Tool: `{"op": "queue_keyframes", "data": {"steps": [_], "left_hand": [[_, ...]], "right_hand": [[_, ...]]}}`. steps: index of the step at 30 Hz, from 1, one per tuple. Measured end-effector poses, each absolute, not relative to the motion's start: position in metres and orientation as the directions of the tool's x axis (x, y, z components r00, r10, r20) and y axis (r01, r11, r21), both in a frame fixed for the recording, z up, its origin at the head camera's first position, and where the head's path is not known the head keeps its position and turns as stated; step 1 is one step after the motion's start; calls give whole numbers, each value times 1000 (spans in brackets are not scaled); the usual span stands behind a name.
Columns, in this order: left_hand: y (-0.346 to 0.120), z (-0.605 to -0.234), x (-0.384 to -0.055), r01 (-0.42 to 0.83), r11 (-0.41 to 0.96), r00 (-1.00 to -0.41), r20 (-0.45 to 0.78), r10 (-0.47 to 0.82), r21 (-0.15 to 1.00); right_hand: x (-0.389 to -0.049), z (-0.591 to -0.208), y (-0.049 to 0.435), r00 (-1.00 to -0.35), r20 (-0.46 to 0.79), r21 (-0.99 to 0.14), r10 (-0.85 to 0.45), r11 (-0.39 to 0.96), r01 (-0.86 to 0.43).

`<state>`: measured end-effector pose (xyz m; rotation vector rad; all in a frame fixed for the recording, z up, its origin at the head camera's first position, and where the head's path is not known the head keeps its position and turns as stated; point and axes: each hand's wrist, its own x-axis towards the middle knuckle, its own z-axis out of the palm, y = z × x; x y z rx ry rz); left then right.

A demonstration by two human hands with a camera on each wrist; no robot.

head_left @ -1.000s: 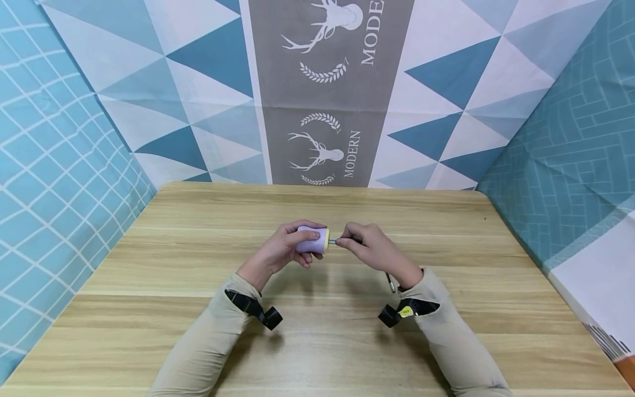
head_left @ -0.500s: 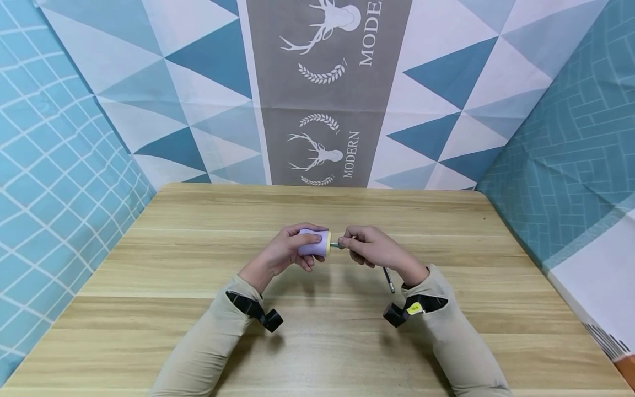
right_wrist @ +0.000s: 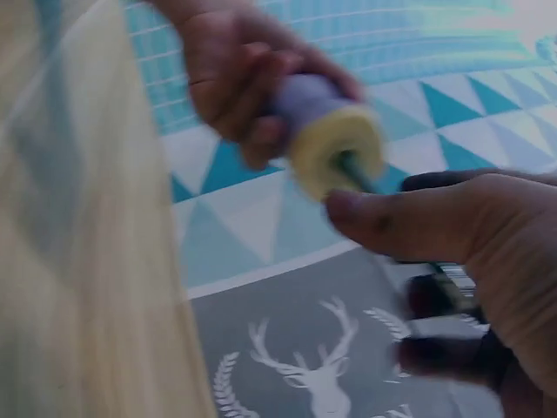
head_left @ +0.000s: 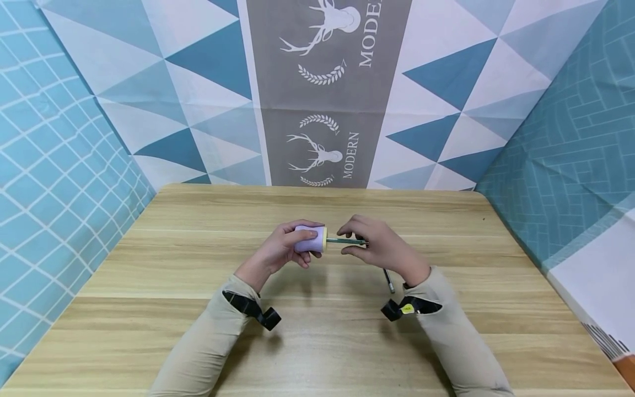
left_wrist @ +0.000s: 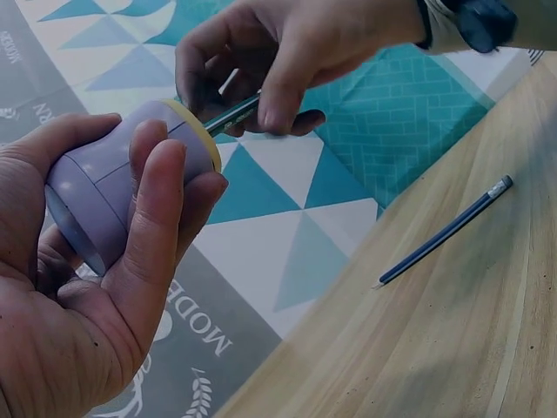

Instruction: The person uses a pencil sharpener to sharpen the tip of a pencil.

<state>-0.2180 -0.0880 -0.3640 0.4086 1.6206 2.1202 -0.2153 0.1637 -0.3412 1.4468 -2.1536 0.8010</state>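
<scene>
My left hand (head_left: pixel 278 251) grips a purple, waisted pencil sharpener (left_wrist: pixel 113 174) with a yellow end face, thumb on top and fingers wrapped round it. A green pencil (head_left: pixel 342 240) sticks out to the right from the hole in the yellow face. Around the pencil's free end my right hand (head_left: pixel 374 245) has its thumb and forefinger spread apart, one on either side of the shaft. Whether its other fingers touch the pencil is unclear. In the right wrist view, the right thumb (right_wrist: pixel 409 222) lies near the shaft, blurred.
A second, dark pencil (left_wrist: pixel 444 231) with a metal-banded end lies on the wooden table (head_left: pixel 317 353), partly under the right forearm in the head view. Patterned cloth (head_left: pixel 317 94) stands behind the table and at both sides.
My right thumb and forefinger have gone from pinching the green pencil close to the sharpener to spreading apart farther right. More of the shaft shows. The left hand has barely moved.
</scene>
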Motion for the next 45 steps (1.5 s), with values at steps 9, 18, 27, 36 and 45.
{"op": "queue_keyframes", "data": {"steps": [9, 18, 27, 36, 45], "left_hand": [[-86, -364, -216, -178, -216, -854, -41, 519, 960], [-85, -365, -216, -167, -214, -852, -32, 522, 962], [-84, -367, -218, -175, -198, -850, -47, 525, 964], [-80, -371, -219, -170, -161, -850, -62, 523, 972], [-80, -370, -215, -175, -182, -853, -57, 518, 968]], "right_hand": [[-219, -363, 146, -142, 755, 110, -640, 337, -935], [-217, -362, 145, -232, 726, 23, -647, 360, -933], [-211, -356, 146, -352, 643, -76, -681, 400, -913], [-203, -344, 146, -634, 368, -347, -680, 532, -772], [-201, -342, 148, -690, 318, -395, -650, 571, -720]]}}
